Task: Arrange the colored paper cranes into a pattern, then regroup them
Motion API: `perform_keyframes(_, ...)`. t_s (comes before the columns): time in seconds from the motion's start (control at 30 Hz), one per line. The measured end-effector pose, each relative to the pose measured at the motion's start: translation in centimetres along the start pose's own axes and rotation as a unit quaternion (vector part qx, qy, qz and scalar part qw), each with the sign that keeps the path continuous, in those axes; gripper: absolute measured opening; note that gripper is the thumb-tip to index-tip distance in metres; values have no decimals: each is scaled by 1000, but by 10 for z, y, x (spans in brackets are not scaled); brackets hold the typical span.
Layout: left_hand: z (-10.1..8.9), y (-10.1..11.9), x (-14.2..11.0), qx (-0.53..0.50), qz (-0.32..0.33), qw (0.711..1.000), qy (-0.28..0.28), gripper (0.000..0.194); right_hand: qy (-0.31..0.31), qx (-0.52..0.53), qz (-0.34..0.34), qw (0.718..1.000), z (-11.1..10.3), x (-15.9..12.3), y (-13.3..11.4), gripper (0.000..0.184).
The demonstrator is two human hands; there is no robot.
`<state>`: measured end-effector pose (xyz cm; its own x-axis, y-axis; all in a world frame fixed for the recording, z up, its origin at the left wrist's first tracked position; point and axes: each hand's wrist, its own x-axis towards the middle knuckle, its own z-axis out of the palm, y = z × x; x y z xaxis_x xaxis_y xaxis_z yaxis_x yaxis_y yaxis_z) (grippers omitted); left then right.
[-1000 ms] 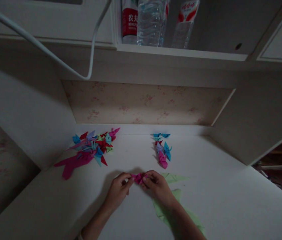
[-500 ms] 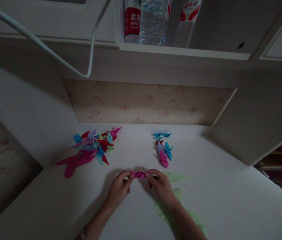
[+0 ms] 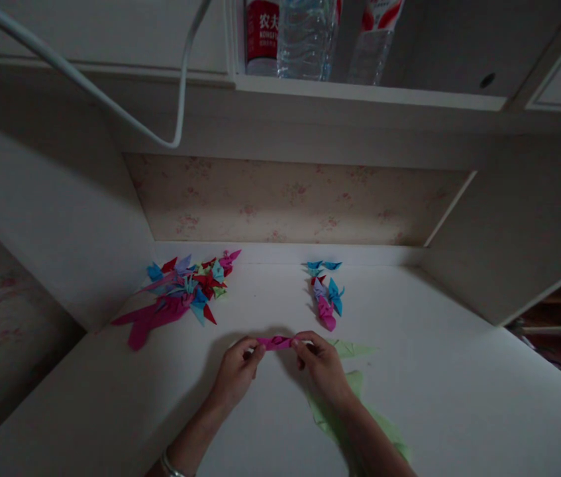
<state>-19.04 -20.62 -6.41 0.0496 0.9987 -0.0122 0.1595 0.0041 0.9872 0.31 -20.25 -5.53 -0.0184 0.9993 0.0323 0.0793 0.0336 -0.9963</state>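
Note:
A narrow piece of folded magenta paper is stretched level between my two hands, just above the white desk. My left hand pinches its left end between thumb and forefinger. At the right end, my right hand grips it the same way. Light green paper lies partly hidden under my right hand and forearm, and a pointed green piece sits just beyond that hand. Ahead on the right is a small group of folded paper figures, among them a pink one and a blue one.
A heap of colourful folded paper figures lies at the back left of the desk. A white cable hangs at the upper left. Plastic bottles stand on the shelf above.
Both hands keep hold of the magenta paper, which looks slightly straighter and flatter. The whole view has shifted a little; the other paper pieces stay in place.

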Motion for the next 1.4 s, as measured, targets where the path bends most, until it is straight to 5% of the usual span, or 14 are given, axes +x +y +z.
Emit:
perform_keyframes(0.67,2,13,-6,2,-30,1000,-6,46,10,21,11,1000,-2,-1,0,41)
perform_keyframes(1.4,1,16,-5,-27,-41,999,-18,43,-53,29,13,998,-1,-6,-1,39)
